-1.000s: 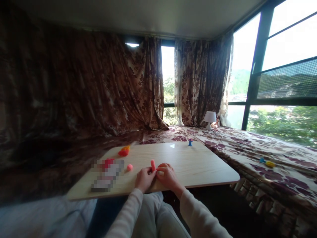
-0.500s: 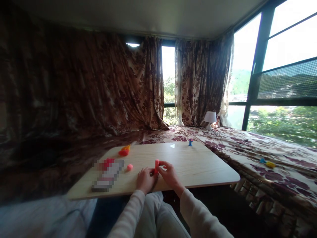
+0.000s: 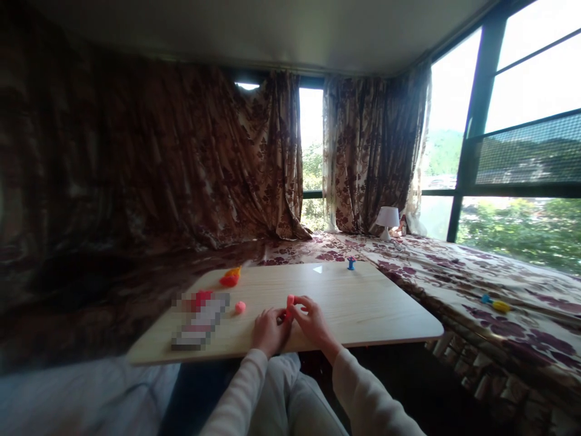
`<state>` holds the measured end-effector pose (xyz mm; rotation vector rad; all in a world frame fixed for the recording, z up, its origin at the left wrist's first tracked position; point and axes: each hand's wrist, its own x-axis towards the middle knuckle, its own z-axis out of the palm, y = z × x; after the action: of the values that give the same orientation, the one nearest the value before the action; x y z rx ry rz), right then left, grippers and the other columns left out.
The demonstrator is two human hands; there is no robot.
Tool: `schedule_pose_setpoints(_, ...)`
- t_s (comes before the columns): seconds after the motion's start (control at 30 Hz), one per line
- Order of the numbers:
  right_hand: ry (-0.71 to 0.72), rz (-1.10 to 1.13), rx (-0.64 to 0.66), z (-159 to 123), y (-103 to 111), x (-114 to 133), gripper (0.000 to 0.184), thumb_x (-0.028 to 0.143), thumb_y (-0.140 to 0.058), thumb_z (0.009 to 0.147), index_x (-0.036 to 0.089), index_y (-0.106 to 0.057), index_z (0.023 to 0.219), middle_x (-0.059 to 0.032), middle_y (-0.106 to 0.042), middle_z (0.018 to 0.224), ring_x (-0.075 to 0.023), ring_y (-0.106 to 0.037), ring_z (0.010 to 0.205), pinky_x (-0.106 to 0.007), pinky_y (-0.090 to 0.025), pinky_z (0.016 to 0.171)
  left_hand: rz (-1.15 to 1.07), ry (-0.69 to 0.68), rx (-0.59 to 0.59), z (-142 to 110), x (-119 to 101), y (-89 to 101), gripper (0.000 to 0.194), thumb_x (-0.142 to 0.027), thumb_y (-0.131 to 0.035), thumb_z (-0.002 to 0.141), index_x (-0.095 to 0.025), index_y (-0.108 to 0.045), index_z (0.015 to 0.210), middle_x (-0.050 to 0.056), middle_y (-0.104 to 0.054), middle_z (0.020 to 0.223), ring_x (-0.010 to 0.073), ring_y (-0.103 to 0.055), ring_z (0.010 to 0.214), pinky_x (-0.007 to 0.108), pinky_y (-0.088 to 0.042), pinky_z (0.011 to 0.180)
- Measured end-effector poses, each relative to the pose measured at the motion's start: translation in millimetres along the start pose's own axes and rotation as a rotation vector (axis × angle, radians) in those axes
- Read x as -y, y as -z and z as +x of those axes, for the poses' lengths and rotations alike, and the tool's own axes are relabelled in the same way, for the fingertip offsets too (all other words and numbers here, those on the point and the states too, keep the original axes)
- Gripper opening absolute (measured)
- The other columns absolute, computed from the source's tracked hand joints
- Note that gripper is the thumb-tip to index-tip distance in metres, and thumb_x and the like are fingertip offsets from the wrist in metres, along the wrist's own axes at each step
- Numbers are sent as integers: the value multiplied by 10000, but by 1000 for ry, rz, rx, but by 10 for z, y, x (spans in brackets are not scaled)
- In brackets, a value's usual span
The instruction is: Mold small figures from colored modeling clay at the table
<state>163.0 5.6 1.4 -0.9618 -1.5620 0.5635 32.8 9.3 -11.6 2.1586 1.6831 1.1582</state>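
Over the near middle of the table (image 3: 327, 303), both hands pinch a small coral-pink piece (image 3: 290, 301) that stands upright between them. It looks soft, like modelling clay, but its exact kind is unclear. My left hand (image 3: 271, 330) has its fingers curled at the lower part of the piece. My right hand (image 3: 312, 320) grips it from the right with thumb and fingertips. Part of the piece is hidden behind the fingers. To the left of my left hand lies a round pink lump (image 3: 240, 307), apart from it.
A blurred-out flat box (image 3: 202, 324) and a red item (image 3: 201, 299) lie at the table's left. Behind them sits a red and yellow toy (image 3: 230, 277). A small blue figure (image 3: 351, 264) stands at the far edge. On the bed are a blue-yellow toy (image 3: 500, 306) and a lamp (image 3: 388, 218).
The whole view has shifted slightly, so everything appears a little further right and lower. Both hands keep their hold on the pink piece, with hardly any visible movement.
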Motion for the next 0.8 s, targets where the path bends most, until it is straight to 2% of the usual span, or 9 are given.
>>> schedule_pose_setpoints(0.2, 16, -14, -25, 6, -9, -49, 192, 336, -571, 763, 183, -682, 795, -39, -672, 786, -192, -611, 789, -319, -492, 717, -36, -28, 10, 0, -10, 20, 196, -329, -533, 750, -254, -688, 845, 20, -685, 787, 183, -575, 787, 256, -365, 697)
schedule_pose_setpoints(0.37, 65, -25, -62, 4, -30, -75, 236, 318, -555, 782, 200, -659, 957, -49, -670, 916, -195, -593, 900, -327, -478, 784, -68, -26, 21, 0, -30, 36, 213, -338, -538, 745, -250, -692, 864, 28, -687, 803, 189, -578, 796, 265, -370, 710)
schedule_pose_setpoints(0.5, 69, -25, -76, 9, -50, -50, 209, 335, -537, 800, 201, -669, 890, -43, -678, 871, -190, -599, 862, -333, -480, 777, -92, -14, 24, -4, -58, 48, 220, -358, -520, 761, -249, -695, 837, 36, -680, 810, 192, -574, 785, 272, -369, 702)
schedule_pose_setpoints(0.67, 53, -12, -62, 12, -45, -22, 216, 310, -562, 789, 201, -665, 944, -50, -671, 917, -193, -588, 909, -335, -466, 814, -130, 9, 35, -11, -62, 56, 232, -334, -511, 765, -257, -680, 903, 25, -675, 792, 185, -572, 775, 275, -373, 721)
schedule_pose_setpoints(0.8, 88, -31, -107, 10, -38, -23, 165, 295, -567, 790, 205, -676, 875, -45, -670, 871, -187, -584, 876, -330, -466, 810, -161, 72, 46, -12, -77, 60, 207, -321, -542, 740, -271, -687, 880, 9, -671, 785, 180, -565, 792, 264, -372, 737)
